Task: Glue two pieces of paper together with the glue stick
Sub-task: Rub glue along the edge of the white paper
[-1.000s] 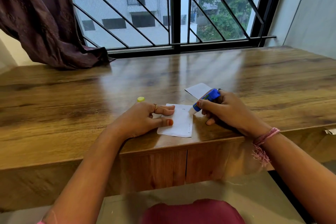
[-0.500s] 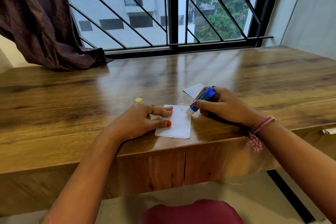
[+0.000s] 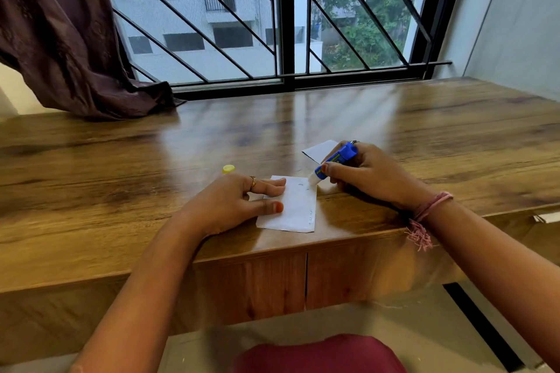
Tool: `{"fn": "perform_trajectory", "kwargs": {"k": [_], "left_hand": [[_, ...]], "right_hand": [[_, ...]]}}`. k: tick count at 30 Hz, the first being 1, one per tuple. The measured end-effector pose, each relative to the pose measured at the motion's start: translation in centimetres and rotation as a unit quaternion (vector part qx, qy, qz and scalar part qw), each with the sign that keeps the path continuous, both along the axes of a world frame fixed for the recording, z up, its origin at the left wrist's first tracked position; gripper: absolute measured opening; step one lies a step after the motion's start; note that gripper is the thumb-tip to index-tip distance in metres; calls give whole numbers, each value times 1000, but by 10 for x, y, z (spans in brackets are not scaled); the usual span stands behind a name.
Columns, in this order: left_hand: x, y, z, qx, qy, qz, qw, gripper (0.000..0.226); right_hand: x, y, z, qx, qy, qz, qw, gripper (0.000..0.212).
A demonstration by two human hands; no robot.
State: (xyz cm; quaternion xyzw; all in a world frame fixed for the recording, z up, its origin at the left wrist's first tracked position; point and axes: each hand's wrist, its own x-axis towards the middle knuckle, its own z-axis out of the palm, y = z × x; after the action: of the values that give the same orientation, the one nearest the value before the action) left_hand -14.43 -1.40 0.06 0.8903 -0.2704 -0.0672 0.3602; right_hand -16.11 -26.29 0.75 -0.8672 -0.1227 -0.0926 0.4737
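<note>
left hand (image 3: 233, 203) flat on paper (image 3: 295, 209) | right hand (image 3: 369, 174) grips glue stick (image 3: 335, 160)

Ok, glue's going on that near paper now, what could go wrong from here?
1. The glue stick tip sits at the paper's far right corner, so a stroke could run off onto the table.
2. The left hand pins only the left side; the free right edge may lift or crumple.
3. The yellow cap stands loose behind that hand and could get knocked away.
</note>
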Motion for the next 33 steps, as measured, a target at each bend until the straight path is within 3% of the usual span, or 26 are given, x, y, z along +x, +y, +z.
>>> {"fn": "perform_trajectory", "kwargs": {"k": [13,17,21,25,33], "left_hand": [[2,0,-1,-30,32,-8,999,25],[3,1,-2,-32,31,-12,999,23],[1,1,-1,-37,24,-22,999,25],[-2,1,1,-43,18,-29,998,27],[-18,-2,0,-114,-190,100,970,13]], "right_hand": [[4,-3,-5,-11,-13,-31,999,15],[-1,-7,-3,70,-50,-17,996,6],[-2,-9,-4,169,-60,-47,983,21],[-3,-10,-6,200,-45,-40,978,24],[-4,-8,-5,201,-3,-40,979,23]]}}
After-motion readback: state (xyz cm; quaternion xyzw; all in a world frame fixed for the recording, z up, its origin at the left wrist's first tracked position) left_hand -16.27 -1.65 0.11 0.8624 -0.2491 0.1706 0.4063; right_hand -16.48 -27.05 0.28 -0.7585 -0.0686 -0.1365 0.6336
